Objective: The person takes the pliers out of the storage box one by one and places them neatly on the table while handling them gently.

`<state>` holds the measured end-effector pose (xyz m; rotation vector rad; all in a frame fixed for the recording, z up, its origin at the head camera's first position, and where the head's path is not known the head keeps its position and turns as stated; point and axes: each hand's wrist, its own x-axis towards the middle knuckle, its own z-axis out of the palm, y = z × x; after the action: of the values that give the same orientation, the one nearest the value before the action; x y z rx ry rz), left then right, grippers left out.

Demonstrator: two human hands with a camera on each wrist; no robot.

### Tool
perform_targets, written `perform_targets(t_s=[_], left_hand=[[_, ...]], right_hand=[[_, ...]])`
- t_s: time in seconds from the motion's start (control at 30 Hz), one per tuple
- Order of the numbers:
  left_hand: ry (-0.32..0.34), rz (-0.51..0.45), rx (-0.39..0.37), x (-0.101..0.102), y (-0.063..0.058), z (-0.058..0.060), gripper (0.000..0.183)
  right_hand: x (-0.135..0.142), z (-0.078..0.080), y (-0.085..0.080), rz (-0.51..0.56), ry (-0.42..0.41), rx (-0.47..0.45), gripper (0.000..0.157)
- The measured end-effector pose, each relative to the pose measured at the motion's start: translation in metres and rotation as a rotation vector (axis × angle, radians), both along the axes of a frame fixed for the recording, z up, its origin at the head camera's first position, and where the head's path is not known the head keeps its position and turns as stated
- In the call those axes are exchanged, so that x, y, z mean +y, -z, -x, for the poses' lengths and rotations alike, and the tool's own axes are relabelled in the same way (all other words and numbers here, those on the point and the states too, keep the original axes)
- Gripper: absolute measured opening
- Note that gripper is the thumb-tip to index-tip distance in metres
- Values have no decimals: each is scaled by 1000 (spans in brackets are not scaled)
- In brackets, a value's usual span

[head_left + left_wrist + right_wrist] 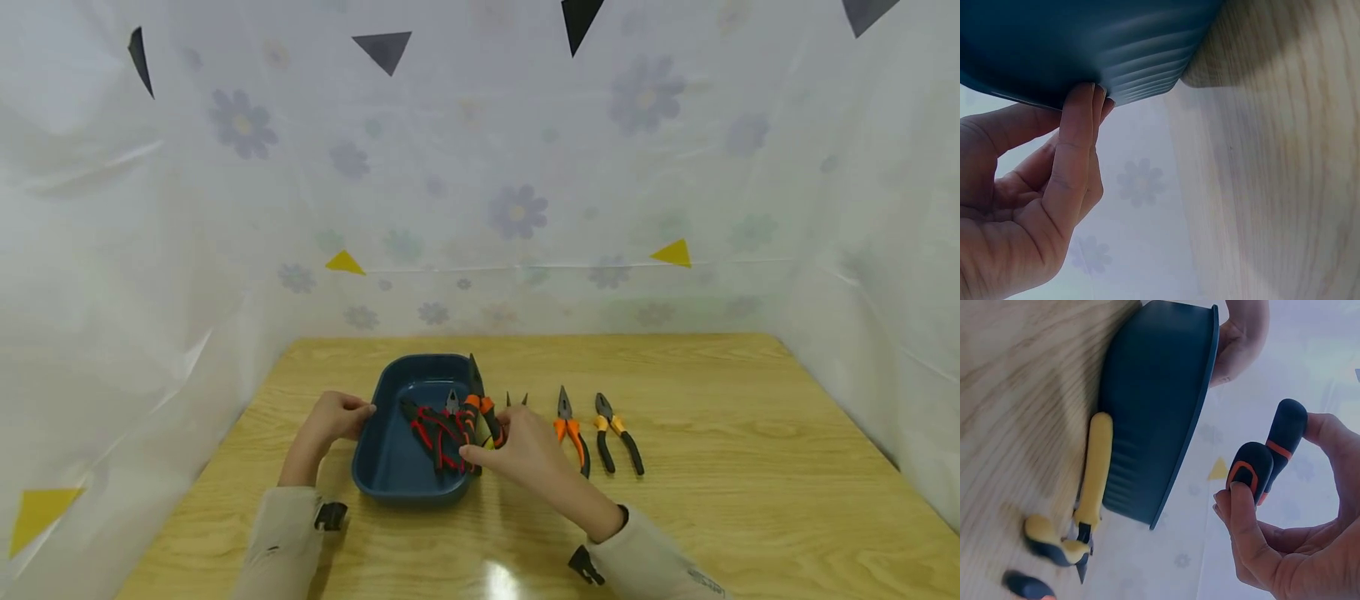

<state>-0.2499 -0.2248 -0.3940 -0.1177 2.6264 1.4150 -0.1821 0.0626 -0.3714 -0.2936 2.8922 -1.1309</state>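
Within the right hand (527, 446), orange-and-black pliers (471, 407)

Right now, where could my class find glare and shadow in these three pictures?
Head view: white glare on the table at the bottom edge; left wrist view: soft shadow on the table beside the blue tray; right wrist view: shadow beside the yellow handle, floral backdrop pale.

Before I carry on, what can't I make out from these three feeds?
Head: the red-handled pliers in the tray overlap, so their exact number is unclear.
Head: the right hand hides most of the yellow pliers.
Left wrist: the tray's outer wall hides its contents.
Right wrist: the held pliers' jaws are hidden behind their handles.
Right wrist: the bottom edge cuts off the orange pliers.
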Motion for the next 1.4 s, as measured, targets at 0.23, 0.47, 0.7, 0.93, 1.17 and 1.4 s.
perform_targets(t_s=[0.23,0.47,0.7,0.93,1.17,1.4], left_hand=[[9,8,20,-8,-1,-3,30],[1,31,20,-16,-1,-8,30],[5,51,11,-13,-2,-5,30],[-8,33,-2,-12,-2,-3,30],[-8,21,0,-12,-2,-3,30],[-5,27,-3,-10,-3,-4,31]], right_hand=[[16,-2,2,-16,53,14,68],[32,-3,4,-2,78,11,55],[53,-3,7,-52,108,42,46],[75,-6,8,-57,149,-7,54],[97,-6,9,-124,180,5,79],[120,-4,7,-137,180,-40,73]])
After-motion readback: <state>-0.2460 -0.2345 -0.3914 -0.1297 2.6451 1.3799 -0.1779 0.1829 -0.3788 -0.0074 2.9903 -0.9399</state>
